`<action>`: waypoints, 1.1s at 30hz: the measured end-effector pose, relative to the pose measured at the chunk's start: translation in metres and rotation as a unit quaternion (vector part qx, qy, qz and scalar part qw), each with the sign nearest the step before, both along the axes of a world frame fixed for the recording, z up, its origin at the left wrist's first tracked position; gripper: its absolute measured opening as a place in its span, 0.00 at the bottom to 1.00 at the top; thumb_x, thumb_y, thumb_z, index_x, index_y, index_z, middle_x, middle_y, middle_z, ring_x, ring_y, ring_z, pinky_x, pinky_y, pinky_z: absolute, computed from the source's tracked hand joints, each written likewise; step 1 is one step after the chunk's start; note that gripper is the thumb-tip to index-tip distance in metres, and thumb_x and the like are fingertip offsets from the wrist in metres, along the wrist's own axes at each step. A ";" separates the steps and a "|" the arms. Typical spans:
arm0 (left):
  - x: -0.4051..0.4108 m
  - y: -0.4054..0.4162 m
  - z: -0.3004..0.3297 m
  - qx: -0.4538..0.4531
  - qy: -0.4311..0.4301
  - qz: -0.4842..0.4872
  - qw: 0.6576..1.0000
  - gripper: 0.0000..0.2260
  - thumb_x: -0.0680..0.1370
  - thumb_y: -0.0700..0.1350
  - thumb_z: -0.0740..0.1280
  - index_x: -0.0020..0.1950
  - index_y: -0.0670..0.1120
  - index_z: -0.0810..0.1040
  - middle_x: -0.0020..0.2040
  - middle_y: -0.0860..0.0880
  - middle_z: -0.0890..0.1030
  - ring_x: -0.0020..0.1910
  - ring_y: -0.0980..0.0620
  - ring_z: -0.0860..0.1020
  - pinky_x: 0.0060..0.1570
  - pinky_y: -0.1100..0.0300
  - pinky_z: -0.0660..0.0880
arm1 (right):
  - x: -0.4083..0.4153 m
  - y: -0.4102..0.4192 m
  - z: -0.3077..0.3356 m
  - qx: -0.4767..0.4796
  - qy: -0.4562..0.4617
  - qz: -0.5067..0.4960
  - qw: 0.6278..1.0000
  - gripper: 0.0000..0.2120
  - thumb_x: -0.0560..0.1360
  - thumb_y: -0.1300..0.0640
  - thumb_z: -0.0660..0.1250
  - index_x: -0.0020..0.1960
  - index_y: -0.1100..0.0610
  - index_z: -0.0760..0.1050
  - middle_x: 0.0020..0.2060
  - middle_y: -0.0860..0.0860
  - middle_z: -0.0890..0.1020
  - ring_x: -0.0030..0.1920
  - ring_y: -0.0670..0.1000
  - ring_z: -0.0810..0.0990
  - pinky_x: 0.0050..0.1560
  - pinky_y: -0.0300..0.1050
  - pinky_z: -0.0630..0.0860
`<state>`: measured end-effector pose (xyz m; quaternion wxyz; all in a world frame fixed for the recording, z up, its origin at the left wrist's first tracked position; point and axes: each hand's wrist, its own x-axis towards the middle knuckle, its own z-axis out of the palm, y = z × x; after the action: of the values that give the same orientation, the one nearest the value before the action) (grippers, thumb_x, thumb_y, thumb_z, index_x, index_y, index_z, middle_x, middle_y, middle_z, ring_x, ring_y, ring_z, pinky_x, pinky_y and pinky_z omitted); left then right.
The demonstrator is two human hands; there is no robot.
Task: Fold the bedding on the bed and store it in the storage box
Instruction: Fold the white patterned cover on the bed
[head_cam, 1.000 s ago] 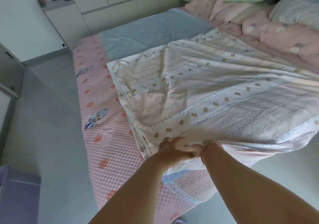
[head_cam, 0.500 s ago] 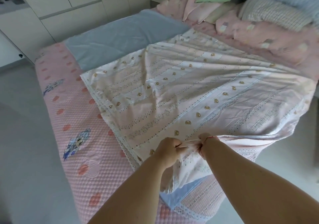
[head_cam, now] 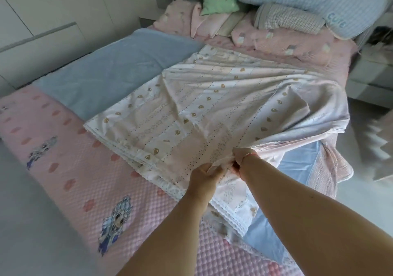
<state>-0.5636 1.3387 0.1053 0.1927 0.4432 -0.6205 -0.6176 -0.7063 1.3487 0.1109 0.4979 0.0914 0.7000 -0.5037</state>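
Pink patterned sheet (head_cam: pixel 212 105) on bed, near edge bunched in both hands (head_cam: pixel 221 167).

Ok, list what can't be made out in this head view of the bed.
- Right hand fingers: buried in the patterned sheet it grips.
- Storage box: not in the head view at all.
- Room at the right edge: motion-blurred, unreadable.
- Layers under the sheet's lifted right side: hidden by its drape.
- Left hand palm: turned away, bunched cloth covers the fingertips.
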 end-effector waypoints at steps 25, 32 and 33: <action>0.064 -0.191 0.008 0.018 0.000 0.043 0.999 0.20 0.80 0.54 0.63 0.31 0.48 0.65 0.22 0.57 0.64 0.27 0.53 0.61 0.31 0.61 0.59 | 0.044 -0.169 0.031 -0.089 0.082 -0.061 0.991 0.08 0.79 0.58 0.64 0.43 0.61 0.72 0.30 0.55 0.74 0.28 0.51 0.74 0.24 0.43 0.77; 0.078 -0.275 0.005 0.039 0.032 0.082 0.995 0.18 0.79 0.55 0.65 0.36 0.45 0.68 0.24 0.54 0.63 0.31 0.50 0.61 0.34 0.55 0.60 | 0.053 -0.258 0.034 -0.053 0.175 0.028 0.983 0.06 0.77 0.58 0.62 0.45 0.60 0.70 0.29 0.57 0.71 0.24 0.52 0.69 0.26 0.40 0.66; 0.082 -0.288 0.004 0.047 0.040 0.090 0.994 0.17 0.78 0.56 0.66 0.39 0.44 0.71 0.27 0.51 0.64 0.34 0.49 0.62 0.36 0.54 0.61 | 0.058 -0.272 0.035 -0.046 0.188 0.040 0.980 0.07 0.76 0.58 0.62 0.42 0.60 0.69 0.28 0.57 0.70 0.22 0.51 0.68 0.25 0.38 0.64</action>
<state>-0.4811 1.0505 0.1096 0.2511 0.4806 -0.5399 -0.6438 -0.6481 1.0765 0.1462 0.3804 -0.0562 0.7603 -0.5235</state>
